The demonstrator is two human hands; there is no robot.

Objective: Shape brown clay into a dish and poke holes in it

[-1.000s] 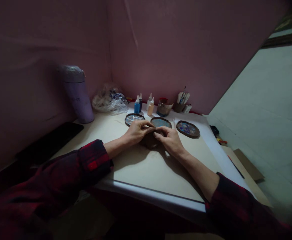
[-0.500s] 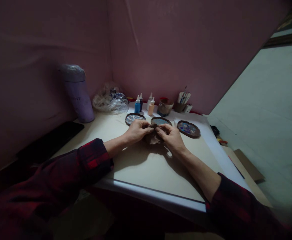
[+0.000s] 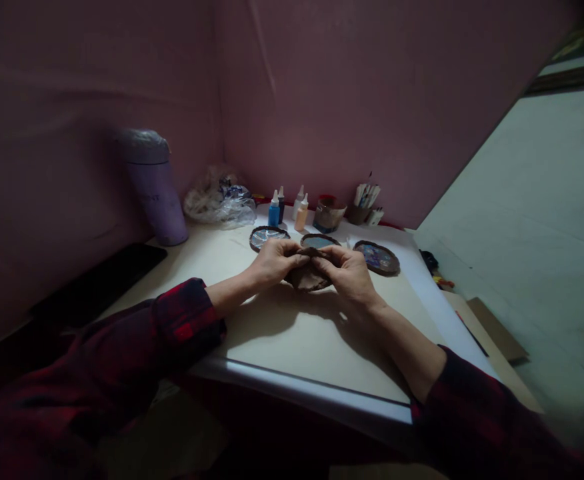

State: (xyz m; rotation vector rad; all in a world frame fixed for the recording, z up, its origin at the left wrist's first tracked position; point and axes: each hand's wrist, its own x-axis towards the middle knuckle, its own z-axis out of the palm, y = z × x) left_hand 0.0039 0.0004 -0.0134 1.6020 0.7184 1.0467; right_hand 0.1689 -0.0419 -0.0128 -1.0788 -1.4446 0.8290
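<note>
Pinching the upper edge of the brown piece [image 3: 309, 279] between thumbs and fingers, your left hand [image 3: 273, 263] and your right hand [image 3: 351, 272] both grasp it, their thumbs near each other. With the orange bottle [image 3: 301, 215] as your landmark, the brown piece is nearer to you, almost straight in front of that bottle. Its paler face tilts toward you, and its dark, uneven lower rim points down at the tabletop [image 3: 292, 353]; you cannot tell whether that rim touches. What shows of it runs wider from side to side than up and down, but your hands cover its ends, so its true long axis is unclear.

The pale tabletop stretches toward you from the orange bottle, darkened there by the shadow of your hands. Just left of the bottle you have the blue bottle [image 3: 273, 213]; just to its right is the clear cup [image 3: 329, 217], and farther right the brush holder [image 3: 358, 213]. On its near side lie the left oval [image 3: 268, 237], the middle oval [image 3: 321, 242] and, farther right, the right oval [image 3: 377, 257]. The purple tumbler [image 3: 158, 200] stands well to its left. Behind it rises the pinkish wall [image 3: 352, 100].
</note>
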